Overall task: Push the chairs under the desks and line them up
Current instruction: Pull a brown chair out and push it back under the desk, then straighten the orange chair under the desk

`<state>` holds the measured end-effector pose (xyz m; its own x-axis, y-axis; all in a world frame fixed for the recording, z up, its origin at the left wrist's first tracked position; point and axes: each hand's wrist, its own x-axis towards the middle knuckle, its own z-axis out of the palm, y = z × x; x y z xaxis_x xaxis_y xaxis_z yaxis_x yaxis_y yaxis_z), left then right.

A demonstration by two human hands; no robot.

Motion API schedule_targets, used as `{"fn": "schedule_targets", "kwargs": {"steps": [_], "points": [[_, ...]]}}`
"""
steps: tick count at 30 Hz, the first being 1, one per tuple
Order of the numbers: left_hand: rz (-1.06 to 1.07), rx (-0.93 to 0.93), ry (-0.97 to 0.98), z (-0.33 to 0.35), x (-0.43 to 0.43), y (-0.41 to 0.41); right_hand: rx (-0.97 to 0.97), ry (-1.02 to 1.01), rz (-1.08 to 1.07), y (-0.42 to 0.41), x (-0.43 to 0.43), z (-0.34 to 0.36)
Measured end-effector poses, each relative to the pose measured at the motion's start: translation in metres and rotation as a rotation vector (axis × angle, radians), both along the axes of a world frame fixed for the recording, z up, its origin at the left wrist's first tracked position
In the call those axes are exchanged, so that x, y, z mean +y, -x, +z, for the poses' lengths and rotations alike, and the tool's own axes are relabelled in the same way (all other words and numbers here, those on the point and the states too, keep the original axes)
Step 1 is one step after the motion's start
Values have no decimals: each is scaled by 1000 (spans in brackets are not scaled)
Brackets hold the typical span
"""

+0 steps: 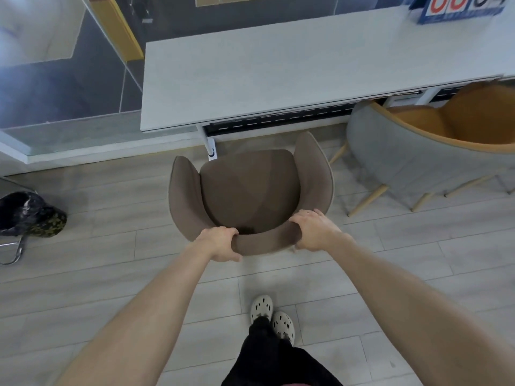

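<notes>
L hand [220,243] & R hand [315,232] both grasp brown chair [250,190] backrest, seat not yet under tabletop [278,79] at 12 o'clock; grey chair [412,157] at 2 part-way under.

The brown chair [248,188] is upholstered in plain taupe. The desk [278,73] is topped in pale grey-white. The second chair [404,154] is shelled in grey and lined in orange. The floor [111,288] is patterned in light grey planks. The bag [30,215] is coloured black, with an olive blotched print.

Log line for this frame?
left hand grips backrest | right hand grips backrest | brown chair in front of white desk, not under | grey-orange chair partly under
</notes>
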<state>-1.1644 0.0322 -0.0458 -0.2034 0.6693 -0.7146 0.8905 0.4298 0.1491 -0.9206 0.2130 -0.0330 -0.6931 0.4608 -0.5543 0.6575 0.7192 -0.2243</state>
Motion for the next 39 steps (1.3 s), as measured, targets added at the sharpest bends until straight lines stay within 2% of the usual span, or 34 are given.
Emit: {"fn": "schedule_targets", "kwargs": {"steps": [3,5,13,28,34,39], "points": [[91,-112,28,12,17,1,53,65,-160,-16,6,23],[90,-131,14,23,37,-4,20,55,-214,-33,17,35],[-63,-95,-60,62,166,-70,-20,50,-476,-146,92,55],[-160,-63,-164,68,409,-334,-40,-3,-534,-393,330,74],[-134,-50,-262,50,496,-385,12,-122,-532,-429,428,66],[-251,1,-385,23,573,-411,69,-225,-423,-446,506,49]]}}
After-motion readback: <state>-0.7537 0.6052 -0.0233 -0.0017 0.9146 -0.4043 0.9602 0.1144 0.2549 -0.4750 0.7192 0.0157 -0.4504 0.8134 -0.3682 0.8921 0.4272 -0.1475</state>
